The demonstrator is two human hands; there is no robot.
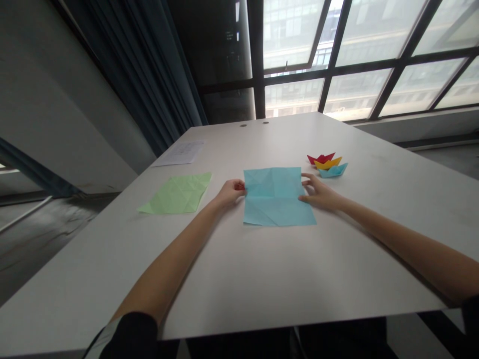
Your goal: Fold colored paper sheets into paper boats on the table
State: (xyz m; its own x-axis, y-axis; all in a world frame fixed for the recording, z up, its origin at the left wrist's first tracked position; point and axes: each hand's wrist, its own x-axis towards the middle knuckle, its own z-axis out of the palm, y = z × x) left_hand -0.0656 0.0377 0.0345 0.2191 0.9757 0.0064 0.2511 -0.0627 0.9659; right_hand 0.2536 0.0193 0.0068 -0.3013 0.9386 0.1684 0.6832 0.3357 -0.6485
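Far left: A pale-green, creased paper sheet (pixel 177 194) lies flat on the white tabletop (pixel 262 279), well apart from the blue one.
Left hand: The left hand (pixel 231 193) meets the blue sheet's left edge, its grip nearly closed, thumb and fingertips pinching the paper.
Center: A light-blue, roughly square paper sheet (pixel 275 209) spans the space between both hands, touching each; neither is clearly nearer. It shows no marked long axis, but one crease crosses from side to side, running from grip to grip.
Right hand: The right hand (pixel 322 194) touches the right edge, its grip partly open, thumb and fingers spread; whether it pinches cannot be told.
Right: Red (pixel 322 158), yellow (pixel 328 163) and light-blue folded paper boats (pixel 334 171) sit just beyond the right hand.
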